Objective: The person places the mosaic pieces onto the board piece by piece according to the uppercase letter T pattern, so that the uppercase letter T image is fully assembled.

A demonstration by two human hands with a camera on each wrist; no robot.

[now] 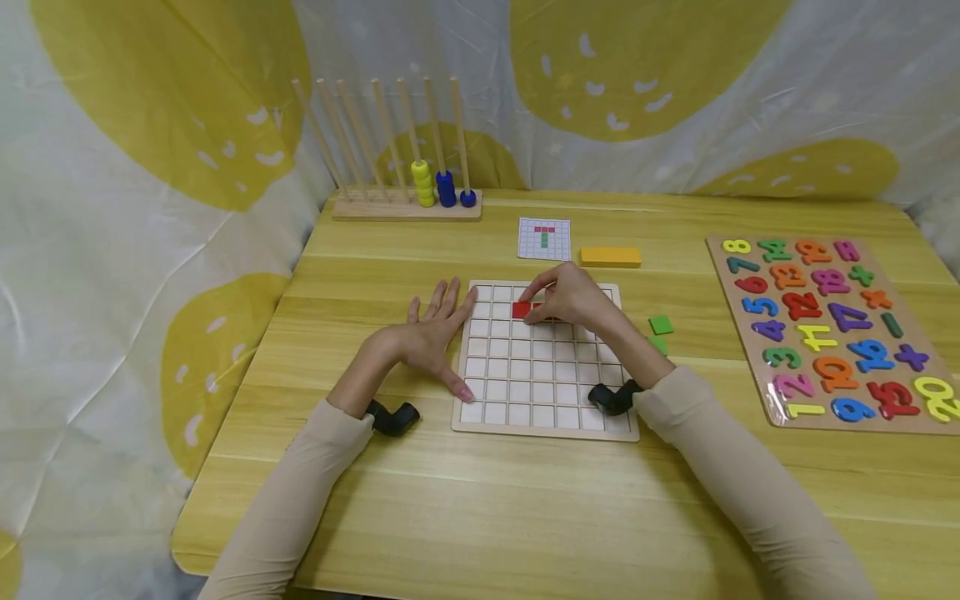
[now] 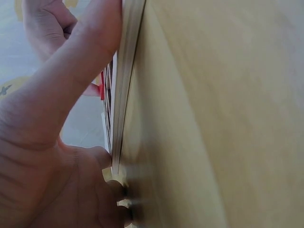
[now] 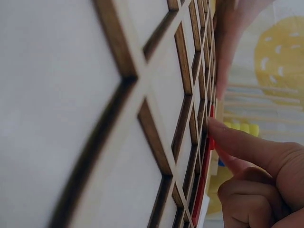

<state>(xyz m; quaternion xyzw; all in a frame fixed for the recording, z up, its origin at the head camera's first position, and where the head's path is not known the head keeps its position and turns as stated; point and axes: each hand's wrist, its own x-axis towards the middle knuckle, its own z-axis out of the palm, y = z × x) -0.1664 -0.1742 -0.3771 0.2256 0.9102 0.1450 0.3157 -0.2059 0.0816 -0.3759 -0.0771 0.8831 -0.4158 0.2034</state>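
A wooden grid board [image 1: 542, 392] with white cells lies on the table. My left hand [image 1: 433, 337] is spread along its left side, thumb near the front corner and fingertips at the far-left edge. Between thumb and index finger, my right hand [image 1: 573, 298] pinches a red square tile [image 1: 521, 310] at a cell in an upper row. More red shows just right of that tile, partly covered by the fingers; in the right wrist view a red strip [image 3: 202, 183] sits in the grid. Two green square tiles [image 1: 661, 325] lie right of the board, one partly behind the right forearm.
Behind the board are a pattern card [image 1: 544, 239] with a red and green T and an orange-yellow block [image 1: 611, 257]. A peg rack [image 1: 407, 212] with yellow and blue beads stands back left. A number puzzle board [image 1: 832, 333] lies at the right.
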